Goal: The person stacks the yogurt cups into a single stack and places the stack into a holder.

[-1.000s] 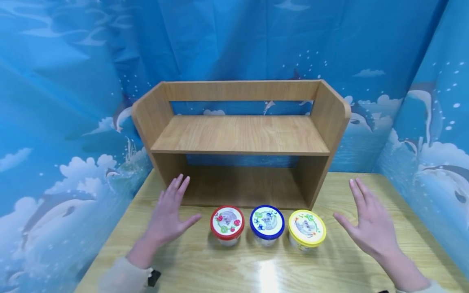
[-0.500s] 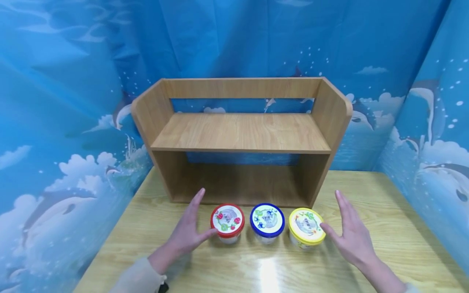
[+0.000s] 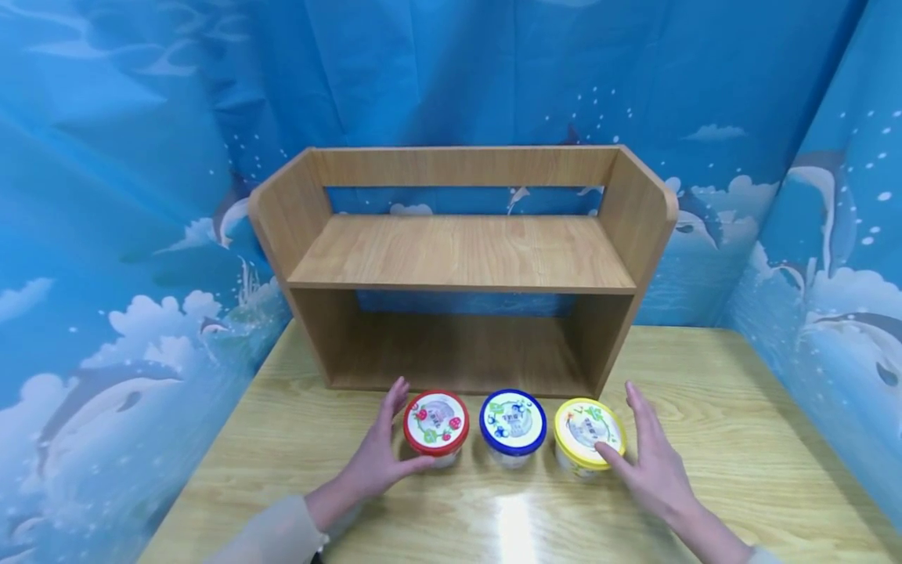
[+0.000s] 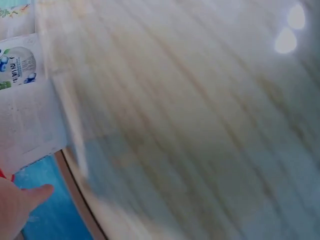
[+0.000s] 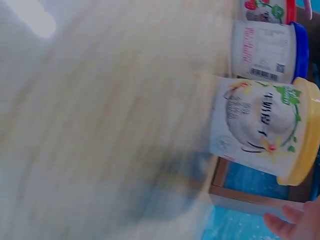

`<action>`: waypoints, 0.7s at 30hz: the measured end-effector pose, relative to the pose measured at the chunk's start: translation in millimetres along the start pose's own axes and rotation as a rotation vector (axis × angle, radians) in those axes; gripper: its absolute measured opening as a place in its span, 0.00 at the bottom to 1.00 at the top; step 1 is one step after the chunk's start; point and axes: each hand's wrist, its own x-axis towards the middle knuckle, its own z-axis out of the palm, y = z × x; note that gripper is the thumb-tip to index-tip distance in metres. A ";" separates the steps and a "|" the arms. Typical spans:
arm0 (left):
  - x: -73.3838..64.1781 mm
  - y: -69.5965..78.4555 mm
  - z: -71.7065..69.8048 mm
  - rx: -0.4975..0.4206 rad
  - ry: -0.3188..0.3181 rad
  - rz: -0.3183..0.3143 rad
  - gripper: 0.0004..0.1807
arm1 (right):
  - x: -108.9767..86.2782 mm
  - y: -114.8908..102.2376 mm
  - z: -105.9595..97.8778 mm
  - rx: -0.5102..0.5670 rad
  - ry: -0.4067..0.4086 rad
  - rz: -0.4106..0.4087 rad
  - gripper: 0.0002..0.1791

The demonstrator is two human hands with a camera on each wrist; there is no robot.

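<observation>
Left hand (image 3: 375, 464) and right hand (image 3: 651, 474) had moved inward in the head view, digits spread beside the round red-lidded tub (image 3: 437, 423) and yellow-lidded tub (image 3: 585, 427) on the grained table (image 3: 423, 521), contact unclear. Left-wrist view showed smooth white sides; right-wrist, printed tapering ones.

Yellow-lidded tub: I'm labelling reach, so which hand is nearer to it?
Right. The right hand is beside the yellow-lidded tub, on its right; the left hand is farther away, beside the red-lidded tub, with the blue-lidded tub between.
</observation>
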 end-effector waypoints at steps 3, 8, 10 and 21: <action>0.9 -3.0 3.2 -0.082 -0.018 -0.050 0.67 | -2.1 1.5 4.4 0.009 -0.007 0.019 0.55; 3.0 -7.1 7.2 -0.154 -0.032 -0.134 0.66 | -5.5 4.5 11.3 0.052 -0.023 0.044 0.56; 3.7 -7.7 8.6 -0.162 -0.039 -0.166 0.66 | -6.6 5.8 13.6 0.077 -0.033 0.051 0.57; 1.9 -13.9 16.4 -0.192 -0.060 -0.210 0.65 | -10.2 9.8 21.4 0.227 -0.088 0.113 0.61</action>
